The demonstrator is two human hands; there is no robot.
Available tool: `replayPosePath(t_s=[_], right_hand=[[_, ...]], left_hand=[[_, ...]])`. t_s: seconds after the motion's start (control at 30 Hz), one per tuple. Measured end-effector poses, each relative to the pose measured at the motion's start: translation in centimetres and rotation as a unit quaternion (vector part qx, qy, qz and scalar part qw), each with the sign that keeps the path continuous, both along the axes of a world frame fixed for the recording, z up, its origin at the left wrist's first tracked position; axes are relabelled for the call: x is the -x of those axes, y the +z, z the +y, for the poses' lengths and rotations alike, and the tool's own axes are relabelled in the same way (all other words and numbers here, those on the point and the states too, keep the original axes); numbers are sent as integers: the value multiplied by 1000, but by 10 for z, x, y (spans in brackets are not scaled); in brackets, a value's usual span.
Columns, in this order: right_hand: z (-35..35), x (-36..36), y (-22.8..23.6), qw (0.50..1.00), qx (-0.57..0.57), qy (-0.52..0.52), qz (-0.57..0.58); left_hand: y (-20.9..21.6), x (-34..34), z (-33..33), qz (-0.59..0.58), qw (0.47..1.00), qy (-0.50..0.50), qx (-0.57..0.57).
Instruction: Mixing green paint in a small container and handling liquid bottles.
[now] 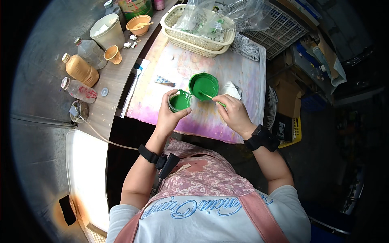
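Note:
My left hand (169, 116) is wrapped around a small clear cup (179, 102) of green paint, with green smeared over its rim. Just to the right stands a larger round tub (204, 83) filled with the same green paint. In my right hand (236, 115) is a thin stick (207, 96), pinched between the fingers; whether it has bristles I cannot tell. Its far end reaches into the tub's paint. A crumpled white tissue (231, 90) lies beside the tub, close to my right hand. Beyond the cup is a small squeezed tube (165, 81).
A paint-stained board (158, 109) lies under the work. Cream plastic baskets (194, 44) with clear bags stand at its far edge. Along the left bench are bottles (81, 69), a white bucket (107, 32) and orange cups (113, 55). Grey crates (279, 30) sit at the far right.

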State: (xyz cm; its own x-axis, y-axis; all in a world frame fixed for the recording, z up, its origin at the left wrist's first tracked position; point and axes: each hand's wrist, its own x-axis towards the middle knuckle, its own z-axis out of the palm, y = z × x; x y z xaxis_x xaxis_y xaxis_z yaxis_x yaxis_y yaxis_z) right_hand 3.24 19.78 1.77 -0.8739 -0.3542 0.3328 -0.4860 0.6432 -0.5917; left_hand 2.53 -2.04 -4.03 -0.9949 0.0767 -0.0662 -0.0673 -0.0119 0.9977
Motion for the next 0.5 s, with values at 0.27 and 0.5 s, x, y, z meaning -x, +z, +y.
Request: replayPosePath(t_s=[0.27,0.5], right_hand=[[-4,-8,-5,999,12,-11,-28],[7,-1,10,998,41,-34,-44]], left_hand=[[0,-2,-5,-6,1000,-3,-7],[-1,-1,-7,5,1000,-7,3]])
